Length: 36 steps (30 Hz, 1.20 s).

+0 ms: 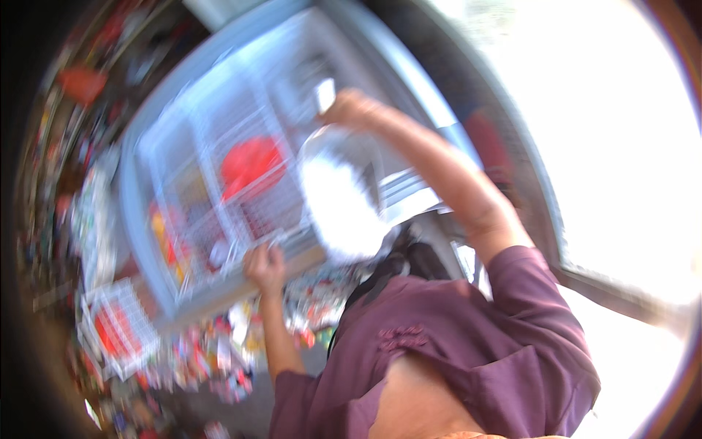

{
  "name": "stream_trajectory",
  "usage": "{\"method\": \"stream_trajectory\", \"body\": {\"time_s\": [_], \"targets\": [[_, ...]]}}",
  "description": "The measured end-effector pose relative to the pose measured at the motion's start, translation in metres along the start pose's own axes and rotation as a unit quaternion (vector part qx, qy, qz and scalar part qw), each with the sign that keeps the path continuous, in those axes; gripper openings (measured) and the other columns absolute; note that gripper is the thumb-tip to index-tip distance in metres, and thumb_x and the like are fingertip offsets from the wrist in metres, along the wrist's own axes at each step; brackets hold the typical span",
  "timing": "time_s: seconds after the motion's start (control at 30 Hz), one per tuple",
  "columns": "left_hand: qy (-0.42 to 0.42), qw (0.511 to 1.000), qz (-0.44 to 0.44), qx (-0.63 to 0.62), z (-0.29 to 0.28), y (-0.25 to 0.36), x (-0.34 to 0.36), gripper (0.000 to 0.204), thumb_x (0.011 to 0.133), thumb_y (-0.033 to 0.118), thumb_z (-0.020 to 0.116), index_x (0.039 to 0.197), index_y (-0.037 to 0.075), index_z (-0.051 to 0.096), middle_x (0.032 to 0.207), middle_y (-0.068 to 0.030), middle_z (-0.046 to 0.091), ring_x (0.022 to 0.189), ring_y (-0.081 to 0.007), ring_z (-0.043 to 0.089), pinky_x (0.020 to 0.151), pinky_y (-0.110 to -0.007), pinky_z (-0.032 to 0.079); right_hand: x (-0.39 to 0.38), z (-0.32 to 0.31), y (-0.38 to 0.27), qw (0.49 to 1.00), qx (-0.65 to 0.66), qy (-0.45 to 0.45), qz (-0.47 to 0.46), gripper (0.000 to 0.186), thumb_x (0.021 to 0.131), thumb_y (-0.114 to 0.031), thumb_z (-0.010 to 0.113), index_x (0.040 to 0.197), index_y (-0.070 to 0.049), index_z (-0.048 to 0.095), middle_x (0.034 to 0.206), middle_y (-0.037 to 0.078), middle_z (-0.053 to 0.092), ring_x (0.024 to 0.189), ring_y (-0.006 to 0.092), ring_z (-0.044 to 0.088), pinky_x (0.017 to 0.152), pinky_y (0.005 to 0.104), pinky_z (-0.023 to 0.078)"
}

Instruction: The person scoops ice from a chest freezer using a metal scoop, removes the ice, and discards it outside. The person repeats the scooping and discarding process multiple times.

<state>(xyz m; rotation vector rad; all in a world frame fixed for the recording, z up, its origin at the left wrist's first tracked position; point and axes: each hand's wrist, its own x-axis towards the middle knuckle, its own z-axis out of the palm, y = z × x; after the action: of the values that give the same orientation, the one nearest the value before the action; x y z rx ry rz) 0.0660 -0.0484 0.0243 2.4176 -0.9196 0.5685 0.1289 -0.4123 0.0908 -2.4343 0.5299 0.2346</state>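
A chest freezer (131, 219) with wire baskets inside fills the upper middle, blurred by motion. My right hand (345, 110) is raised over its right end, fingers closed on the top of a bulging white bag (338, 197), which hangs down toward the front rim. A small white patch shows by that hand, too smeared to make out. My left hand (265, 265) is curled on the freezer's front edge, to the left of the bag. A red bag (250, 164) lies in the middle of the freezer, and blurred yellow and red items (164, 238) are at its left.
A white wire basket (117, 329) with red contents stands low at the left. Many colourful goods (219, 347) lie below the freezer's front. Blurred shelves (80, 84) line the far left. A very bright opening (614, 146) takes up the right side.
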Motion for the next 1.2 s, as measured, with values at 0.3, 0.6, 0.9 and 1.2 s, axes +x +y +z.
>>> {"method": "stream_trajectory", "body": {"time_s": [0.3, 0.6, 0.9, 1.2], "targets": [[-0.095, 0.995, -0.034, 0.008, -0.026, 0.006, -0.008, 0.025, 0.083, 0.017, 0.053, 0.101, 0.0, 0.058, 0.087, -0.018, 0.059, 0.081, -0.0337, 0.056, 0.069, -0.04, 0.045, -0.212, -0.01, 0.043, 0.989, 0.149, -0.008, 0.026, 0.033, 0.073, -0.031, 0.058, 0.081, 0.0, 0.067, 0.075, 0.015, 0.064, 0.072, 0.0282, 0.063, 0.066, 0.0368, 0.05], [0.007, 0.967, 0.247, 0.06, -0.044, 0.165, -0.001, 0.048, 0.084, 0.017, 0.053, 0.128, 0.006, 0.038, 0.127, -0.015, 0.042, 0.117, -0.0319, 0.042, 0.096, -0.047, 0.033, -0.389, 0.01, 0.104, 0.997, 0.06, -0.036, 0.01, 0.032, 0.079, -0.028, 0.056, 0.09, 0.002, 0.064, 0.074, 0.016, 0.061, 0.066, 0.0286, 0.06, 0.059, 0.0351, 0.048], [-0.346, 0.712, 0.603, -0.1, -0.054, 0.397, -0.095, 0.061, 0.073, 0.057, 0.054, 0.099, 0.002, 0.057, 0.078, -0.0134, 0.057, 0.075, -0.0265, 0.057, 0.068, -0.037, 0.043, -0.574, 0.083, 0.156, 1.0, 0.025, -0.001, 0.013, 0.033, 0.073, -0.033, 0.057, 0.076, 0.0, 0.065, 0.071, 0.018, 0.062, 0.071, 0.034, 0.061, 0.063, 0.0411, 0.048], [-0.771, 0.389, 0.493, -0.105, -0.034, 0.498, -0.196, 0.039, 0.065, 0.033, 0.075, 0.084, 0.001, 0.064, 0.07, -0.0102, 0.062, 0.064, -0.0177, 0.057, 0.06, -0.034, 0.044, -0.697, 0.137, 0.17, 0.995, -0.003, 0.039, 0.093, 0.033, 0.068, -0.035, 0.064, 0.075, -0.003, 0.066, 0.073, 0.016, 0.064, 0.072, 0.0301, 0.062, 0.063, 0.04, 0.049]]}}
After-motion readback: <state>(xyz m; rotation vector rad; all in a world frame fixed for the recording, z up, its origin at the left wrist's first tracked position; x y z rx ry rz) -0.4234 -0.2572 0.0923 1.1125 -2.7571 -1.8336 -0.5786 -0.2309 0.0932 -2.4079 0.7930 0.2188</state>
